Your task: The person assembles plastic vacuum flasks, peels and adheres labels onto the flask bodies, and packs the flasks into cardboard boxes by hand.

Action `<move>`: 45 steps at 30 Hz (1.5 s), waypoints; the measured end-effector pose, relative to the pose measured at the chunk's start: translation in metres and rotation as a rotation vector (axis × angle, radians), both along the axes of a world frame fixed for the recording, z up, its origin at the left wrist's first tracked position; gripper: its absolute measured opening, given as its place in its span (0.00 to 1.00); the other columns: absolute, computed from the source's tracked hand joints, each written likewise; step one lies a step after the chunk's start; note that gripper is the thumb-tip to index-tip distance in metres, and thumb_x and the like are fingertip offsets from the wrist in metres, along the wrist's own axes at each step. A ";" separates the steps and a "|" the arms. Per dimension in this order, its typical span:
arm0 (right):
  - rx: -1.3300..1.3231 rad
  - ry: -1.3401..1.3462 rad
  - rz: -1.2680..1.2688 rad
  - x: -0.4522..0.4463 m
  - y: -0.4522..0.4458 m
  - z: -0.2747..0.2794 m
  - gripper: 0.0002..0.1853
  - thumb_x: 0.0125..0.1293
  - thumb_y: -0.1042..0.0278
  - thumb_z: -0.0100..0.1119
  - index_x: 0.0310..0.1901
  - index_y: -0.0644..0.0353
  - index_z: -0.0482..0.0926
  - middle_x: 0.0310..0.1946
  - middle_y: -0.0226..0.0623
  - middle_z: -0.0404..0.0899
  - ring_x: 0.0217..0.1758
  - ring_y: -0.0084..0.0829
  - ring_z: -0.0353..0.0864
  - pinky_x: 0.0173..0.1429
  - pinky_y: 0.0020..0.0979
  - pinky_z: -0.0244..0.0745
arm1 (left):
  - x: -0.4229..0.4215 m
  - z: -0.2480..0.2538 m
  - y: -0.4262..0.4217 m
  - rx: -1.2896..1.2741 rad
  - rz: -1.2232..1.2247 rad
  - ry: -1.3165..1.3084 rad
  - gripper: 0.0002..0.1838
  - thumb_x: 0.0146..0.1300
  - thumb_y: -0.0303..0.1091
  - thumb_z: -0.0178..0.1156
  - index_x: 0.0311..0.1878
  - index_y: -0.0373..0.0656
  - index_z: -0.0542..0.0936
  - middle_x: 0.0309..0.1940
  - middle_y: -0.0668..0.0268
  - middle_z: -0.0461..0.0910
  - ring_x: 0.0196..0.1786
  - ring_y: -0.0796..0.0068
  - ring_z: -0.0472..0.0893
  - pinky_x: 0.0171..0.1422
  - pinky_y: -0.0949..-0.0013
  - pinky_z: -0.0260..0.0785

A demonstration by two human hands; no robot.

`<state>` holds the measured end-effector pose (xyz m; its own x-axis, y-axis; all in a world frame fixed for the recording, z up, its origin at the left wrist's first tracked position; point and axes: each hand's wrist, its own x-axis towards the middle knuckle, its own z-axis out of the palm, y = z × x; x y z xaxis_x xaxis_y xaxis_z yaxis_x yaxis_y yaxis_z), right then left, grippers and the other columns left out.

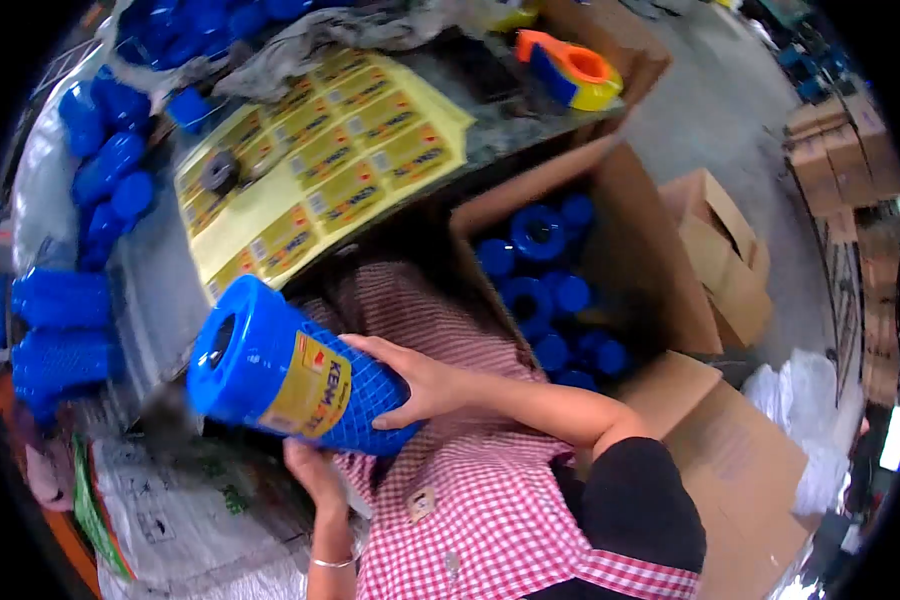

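Note:
A large blue bottle [245, 350] with a yellow label reading roughly "KENMATE" lies tilted across my lap, its wide round end toward the left. My right hand [420, 382] is wrapped round its ribbed body from the right, thumb and fingers apart around it. Under the bottle's lower side is my left hand [313, 468], its fingers mostly hidden behind the bottle. Beyond the bottle, a sheet of yellow labels [310, 222] rests on the table [440, 190], with bare backing where some labels are gone. A small dark round object [220, 172] sits on the sheet.
An open cardboard box [660, 260] with several blue bottles stands right of the table. An orange, blue and yellow tape dispenser [570, 70] lies at the table's far edge. Blue containers [62, 300] are at the left. Cardboard flaps [735, 450] spread at the lower right.

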<state>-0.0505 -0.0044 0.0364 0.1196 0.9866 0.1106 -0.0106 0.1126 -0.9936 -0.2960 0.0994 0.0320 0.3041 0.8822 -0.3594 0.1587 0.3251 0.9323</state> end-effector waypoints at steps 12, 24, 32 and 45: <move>-0.312 -0.024 -1.193 0.120 -0.287 0.152 0.23 0.70 0.61 0.64 0.61 0.65 0.77 0.42 0.29 0.82 0.45 0.22 0.79 0.55 0.27 0.75 | 0.207 0.130 -0.054 1.346 -1.170 -0.027 0.44 0.45 0.47 0.79 0.69 0.52 0.78 0.64 0.58 0.72 0.64 0.54 0.72 0.68 0.51 0.65; -0.952 -0.405 -1.337 0.164 -0.344 -0.140 0.22 0.68 0.51 0.68 0.50 0.65 0.84 0.43 0.51 0.87 0.46 0.47 0.87 0.53 0.42 0.78 | 0.172 0.075 -0.049 0.930 -0.967 0.257 0.25 0.53 0.22 0.73 0.57 0.43 0.82 0.59 0.58 0.77 0.63 0.52 0.73 0.70 0.52 0.67; -1.075 -0.176 -0.926 0.136 -0.375 -0.265 0.36 0.71 0.45 0.61 0.71 0.63 0.70 0.64 0.54 0.79 0.68 0.47 0.78 0.70 0.41 0.71 | 0.166 0.052 -0.039 0.805 -1.017 0.278 0.22 0.55 0.24 0.72 0.55 0.42 0.82 0.57 0.56 0.77 0.62 0.51 0.74 0.68 0.54 0.67; -0.319 -0.551 -0.422 0.180 0.059 0.092 0.15 0.70 0.71 0.65 0.55 0.66 0.80 0.46 0.45 0.86 0.43 0.34 0.87 0.48 0.33 0.81 | 0.130 0.046 0.082 0.763 -0.709 0.124 0.19 0.63 0.29 0.70 0.57 0.42 0.81 0.55 0.56 0.79 0.59 0.53 0.80 0.63 0.57 0.76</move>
<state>0.1295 0.0542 0.1286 0.5035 0.8638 -0.0195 0.4764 -0.2964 -0.8277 -0.1660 0.1813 0.0779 0.8390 0.5221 0.1532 0.1912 -0.5465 0.8153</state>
